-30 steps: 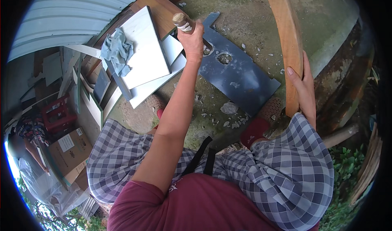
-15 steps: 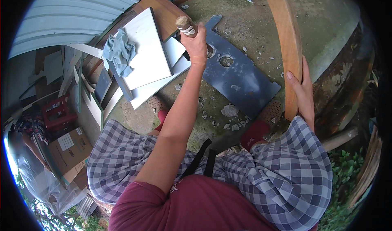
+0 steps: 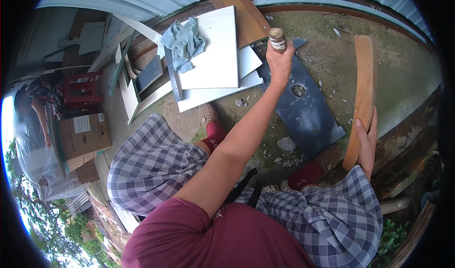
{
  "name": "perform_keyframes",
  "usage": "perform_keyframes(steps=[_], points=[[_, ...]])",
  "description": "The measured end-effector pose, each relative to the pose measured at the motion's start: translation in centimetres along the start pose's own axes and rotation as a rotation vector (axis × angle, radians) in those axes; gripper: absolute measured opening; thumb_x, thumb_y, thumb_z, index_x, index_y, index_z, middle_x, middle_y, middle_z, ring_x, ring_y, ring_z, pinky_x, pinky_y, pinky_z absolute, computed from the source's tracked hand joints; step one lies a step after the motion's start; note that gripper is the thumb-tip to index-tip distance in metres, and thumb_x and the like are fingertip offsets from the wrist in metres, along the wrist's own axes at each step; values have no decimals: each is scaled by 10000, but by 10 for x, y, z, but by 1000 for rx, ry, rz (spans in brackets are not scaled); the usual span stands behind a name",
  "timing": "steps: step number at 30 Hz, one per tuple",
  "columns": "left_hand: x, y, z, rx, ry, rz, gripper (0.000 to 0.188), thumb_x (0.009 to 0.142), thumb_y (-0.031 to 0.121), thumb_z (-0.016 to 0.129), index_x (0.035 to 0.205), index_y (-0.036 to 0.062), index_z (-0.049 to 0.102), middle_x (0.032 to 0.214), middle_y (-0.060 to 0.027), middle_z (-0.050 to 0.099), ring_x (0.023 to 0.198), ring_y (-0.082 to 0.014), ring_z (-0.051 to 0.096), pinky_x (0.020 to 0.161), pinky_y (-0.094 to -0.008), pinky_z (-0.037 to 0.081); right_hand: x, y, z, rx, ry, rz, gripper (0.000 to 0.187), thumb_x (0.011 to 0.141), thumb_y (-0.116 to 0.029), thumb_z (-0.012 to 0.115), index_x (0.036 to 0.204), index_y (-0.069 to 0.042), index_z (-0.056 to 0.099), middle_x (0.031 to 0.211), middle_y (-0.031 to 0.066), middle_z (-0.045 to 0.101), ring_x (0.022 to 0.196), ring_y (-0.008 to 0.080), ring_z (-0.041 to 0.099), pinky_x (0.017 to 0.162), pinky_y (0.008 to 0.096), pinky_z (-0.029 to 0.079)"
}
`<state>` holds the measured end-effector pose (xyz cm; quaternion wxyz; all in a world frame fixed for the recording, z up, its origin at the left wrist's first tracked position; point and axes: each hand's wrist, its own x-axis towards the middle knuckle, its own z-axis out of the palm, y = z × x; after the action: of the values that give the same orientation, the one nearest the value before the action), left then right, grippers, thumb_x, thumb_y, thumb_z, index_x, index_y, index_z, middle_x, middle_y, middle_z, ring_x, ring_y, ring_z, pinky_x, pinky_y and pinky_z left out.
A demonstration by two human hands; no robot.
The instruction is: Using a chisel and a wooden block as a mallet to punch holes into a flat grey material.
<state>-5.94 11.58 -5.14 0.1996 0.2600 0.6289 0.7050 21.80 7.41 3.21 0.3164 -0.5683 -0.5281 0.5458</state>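
A: The left hand (image 3: 279,62) is raised at arm's length, fingers wrapped tight round a stubby round wooden handle with a pale band (image 3: 277,39). Its working end is hidden behind the fist, so what tool it is cannot be told.

B: And a second ago?

A: Much the same height; the handle has hardly shifted against the ground behind it. The bigger change is on the other side. The right hand (image 3: 366,142) grips the lower end of a long curved plank of orange-brown wood (image 3: 365,85), and that plank now stands nearer upright than it did a second ago (when it leaned across the top of the view).

B: So the plank is being set up while the tool waits above?

A: That is a fair reading, though only a judgement: the two hands are well apart, each closed on its own thing, and handle and plank do not touch.

B: What lies under them?

A: A dark grey flat sheet with a round hole (image 3: 303,109) on the dirt, pale rubble beside it, and white flat panels (image 3: 215,54) with a crumpled blue-grey rag (image 3: 184,43) on top. Red slippers (image 3: 214,131) show below the checked cloth.
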Motion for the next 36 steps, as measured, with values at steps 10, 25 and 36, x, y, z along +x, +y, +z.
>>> perform_keyframes(steps=[10,25,36], points=[[8,-14,-16,-48,94,-57,246,823,128,652,988,1,521,837,-42,580,738,-123,533,705,-275,447,3,10,6,-78,-101,4,751,869,-297,611,1458,-27,229,1373,180,394,1222,274,419,1027,351,316],[-24,-17,-38,-73,138,-130,170,833,111,665,879,18,530,771,-16,567,707,-102,517,660,-268,451,7,16,10,-90,-150,55,730,883,-268,596,1463,-35,220,1414,184,362,1268,279,391,1042,346,307],[-35,-6,-53,-255,205,-169,179,870,119,652,860,41,491,769,-57,593,758,-139,592,741,-276,466,3,24,9,-69,-114,65,731,859,-251,625,1452,-40,253,1377,154,422,1240,250,433,1028,330,327]])
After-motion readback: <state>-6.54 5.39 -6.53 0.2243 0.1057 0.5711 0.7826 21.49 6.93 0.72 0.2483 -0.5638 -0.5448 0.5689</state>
